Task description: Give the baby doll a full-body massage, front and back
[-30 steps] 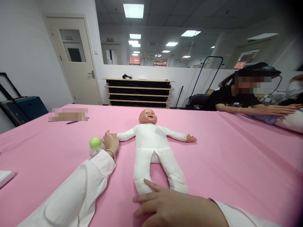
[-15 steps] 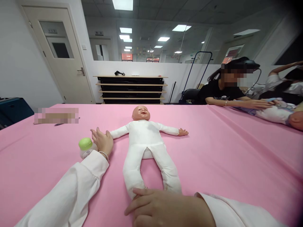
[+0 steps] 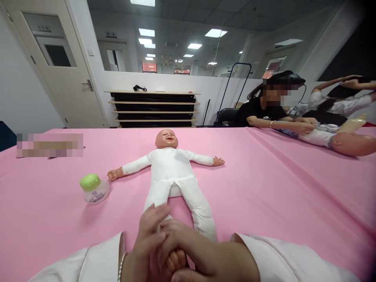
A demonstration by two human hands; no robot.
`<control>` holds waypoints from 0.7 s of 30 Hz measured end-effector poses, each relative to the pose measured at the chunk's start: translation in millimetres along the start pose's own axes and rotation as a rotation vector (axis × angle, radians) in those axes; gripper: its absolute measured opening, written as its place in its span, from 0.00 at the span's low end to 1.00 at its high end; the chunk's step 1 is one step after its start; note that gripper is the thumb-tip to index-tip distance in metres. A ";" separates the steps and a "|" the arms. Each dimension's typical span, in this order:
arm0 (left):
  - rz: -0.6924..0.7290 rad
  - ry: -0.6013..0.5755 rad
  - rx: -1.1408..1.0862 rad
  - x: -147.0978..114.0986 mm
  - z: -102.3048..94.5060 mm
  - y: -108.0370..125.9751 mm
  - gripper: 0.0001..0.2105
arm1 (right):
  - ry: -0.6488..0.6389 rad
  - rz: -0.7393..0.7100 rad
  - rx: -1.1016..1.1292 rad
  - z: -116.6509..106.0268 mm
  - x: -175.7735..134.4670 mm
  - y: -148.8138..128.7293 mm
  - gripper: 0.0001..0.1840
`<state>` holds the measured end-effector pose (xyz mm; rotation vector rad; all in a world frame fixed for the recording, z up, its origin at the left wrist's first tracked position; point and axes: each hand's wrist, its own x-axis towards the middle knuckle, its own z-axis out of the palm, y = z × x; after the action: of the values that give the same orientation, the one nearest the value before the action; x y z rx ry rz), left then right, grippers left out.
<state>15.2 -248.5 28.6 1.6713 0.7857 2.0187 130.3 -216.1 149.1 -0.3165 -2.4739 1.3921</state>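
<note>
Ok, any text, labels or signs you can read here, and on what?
Nothing can be read for certain.
Jar: purple print on its label, too small to read.
Door: a small plate above its window, too blurred to read.
Wall sign above the far doorway: too small to read.
Black shirt of the seated person: pale print, unreadable.
Patch on the table: blurred out.
</note>
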 end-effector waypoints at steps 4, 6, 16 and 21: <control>0.073 -0.049 0.139 -9.4 11.5 5.2 0.24 | 0.172 0.240 0.195 11.4 -9.3 4.9 0.09; -0.004 -0.044 0.169 -5.8 14.7 9.0 0.26 | 0.239 0.389 0.330 17.3 -13.0 9.5 0.13; -0.261 -0.202 -0.090 4.6 -4.7 17.0 0.14 | -0.026 0.464 0.121 9.3 -11.7 -1.1 0.23; -0.367 -0.158 -0.158 2.2 -2.8 18.8 0.15 | 0.030 0.403 0.041 11.9 -12.6 4.4 0.22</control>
<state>12.9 -261.8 42.1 1.4543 0.7883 1.6325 138.2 -227.5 137.6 -0.8586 -2.4426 1.5667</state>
